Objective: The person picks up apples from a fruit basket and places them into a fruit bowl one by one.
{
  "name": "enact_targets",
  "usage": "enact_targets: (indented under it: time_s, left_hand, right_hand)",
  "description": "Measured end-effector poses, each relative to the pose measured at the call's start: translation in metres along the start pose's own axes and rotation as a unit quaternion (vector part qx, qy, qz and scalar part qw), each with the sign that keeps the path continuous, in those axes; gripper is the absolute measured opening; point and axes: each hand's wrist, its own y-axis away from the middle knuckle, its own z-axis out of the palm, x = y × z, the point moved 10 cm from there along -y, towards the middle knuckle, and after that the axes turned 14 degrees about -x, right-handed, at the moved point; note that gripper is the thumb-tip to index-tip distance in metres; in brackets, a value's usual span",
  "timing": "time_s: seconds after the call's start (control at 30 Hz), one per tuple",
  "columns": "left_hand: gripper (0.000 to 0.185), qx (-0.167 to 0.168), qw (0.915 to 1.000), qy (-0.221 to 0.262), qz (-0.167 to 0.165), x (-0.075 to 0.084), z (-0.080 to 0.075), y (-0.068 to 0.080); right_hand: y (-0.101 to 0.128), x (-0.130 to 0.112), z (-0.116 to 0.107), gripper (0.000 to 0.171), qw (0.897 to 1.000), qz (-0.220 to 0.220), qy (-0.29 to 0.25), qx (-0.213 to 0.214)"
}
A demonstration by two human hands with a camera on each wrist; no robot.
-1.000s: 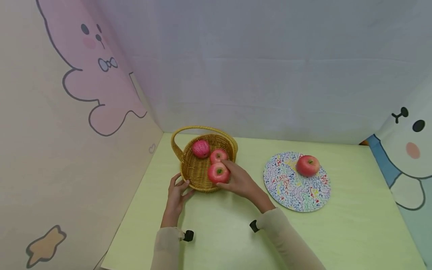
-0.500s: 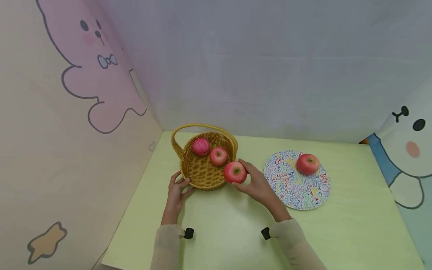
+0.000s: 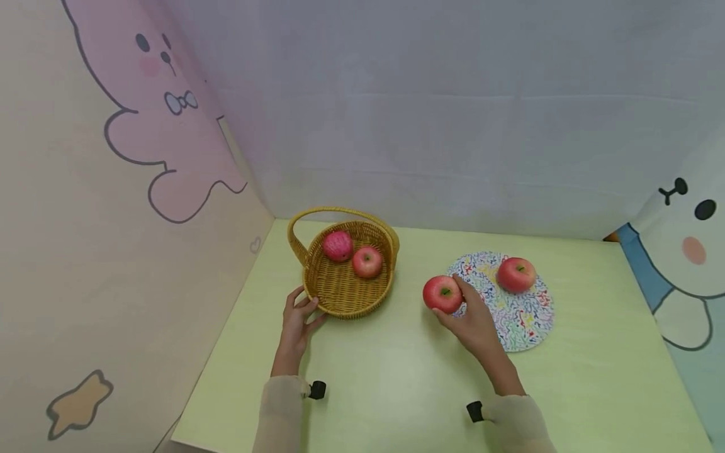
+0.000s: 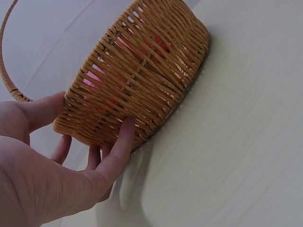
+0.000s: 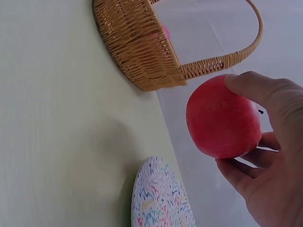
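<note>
A red apple [image 3: 442, 294] is gripped by my right hand [image 3: 474, 324], raised above the table by the near left edge of the patterned round mat [image 3: 527, 336]. In the right wrist view, the thumb lies on top of the apple [image 5: 222, 118] and the other fingers support it from beneath. My left hand [image 3: 296, 327] holds the near left side of the wicker basket [image 3: 348, 313], one fingertip at the rim and the thumb [image 4: 124, 137] on the outer wall. Inside the basket lie a smaller apple [image 3: 367, 262] and a streaked pink round fruit [image 3: 337, 246].
Another red apple [image 3: 517, 275] rests on the mat's upper right part. The basket's arched handle [image 3: 340, 209] stands up at the back. A pale curtain wall [image 3: 442, 138] closes off the table's [image 3: 368, 384] far edge, with cartoon-printed panels on both sides.
My right hand has lifted the red apple out of the basket and carried it right to the mat's edge. The left hand and basket have stayed in place.
</note>
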Motion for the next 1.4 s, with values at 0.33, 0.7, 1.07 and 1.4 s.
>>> enact_targets:
  time_s: [0.33, 0.7, 1.07, 1.4]
  left_hand:
    - [0.062, 0.004, 1.0, 0.003, -0.002, -0.002, -0.002, -0.001]
    - [0.063, 0.0, 1.0, 0.006, 0.002, 0.0, -0.002, -0.001]
    - [0.063, 0.004, 1.0, -0.001, 0.001, -0.002, 0.0, 0.002]
    - [0.063, 0.0, 1.0, 0.002, 0.005, -0.001, 0.001, 0.003]
  right_hand:
    - [0.034, 0.046, -0.049, 0.088, 0.994, 0.05, 0.001, 0.098]
    - [0.062, 0.087, -0.078, 0.089, 0.978, 0.146, -0.01, 0.146]
    - [0.068, 0.109, -0.08, 0.097, 0.97, 0.206, -0.022, 0.127]
    - [0.068, 0.115, -0.074, 0.095, 0.971, 0.204, -0.029, 0.12]
